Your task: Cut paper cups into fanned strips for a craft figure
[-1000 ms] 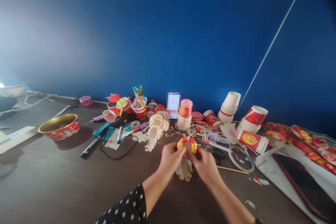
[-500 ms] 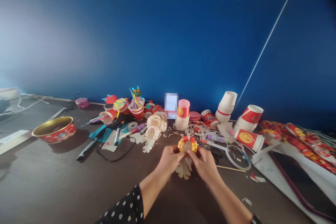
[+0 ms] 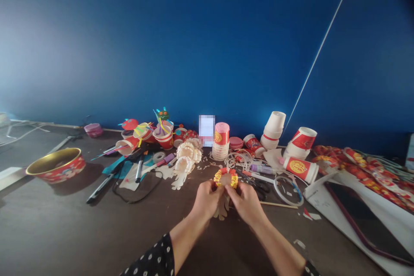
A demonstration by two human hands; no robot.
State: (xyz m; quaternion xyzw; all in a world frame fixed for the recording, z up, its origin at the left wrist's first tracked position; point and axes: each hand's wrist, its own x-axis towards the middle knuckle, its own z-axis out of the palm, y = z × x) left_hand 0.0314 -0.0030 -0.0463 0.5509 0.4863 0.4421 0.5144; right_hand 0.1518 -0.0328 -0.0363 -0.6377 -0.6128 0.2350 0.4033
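Hands (image 3: 206, 200) over dark, cluttered tabletop (image 3: 80, 237); blue partition (image 3: 168, 60) beyond

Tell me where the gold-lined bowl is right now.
In the head view, the bowl stands on the table at the left, nearer than the pink tub and well left of the left hand.

The left hand (image 3: 207, 198) and right hand (image 3: 246, 202) pinch a red-and-yellow piece (image 3: 225, 172) between them over the desk (image 3: 113, 237). Beyond it stands a pink-topped stack (image 3: 221, 139); a bowl (image 3: 69, 170) sits far left, a phone (image 3: 365, 220) lies right, and a blue wall (image 3: 161, 56) rises behind.
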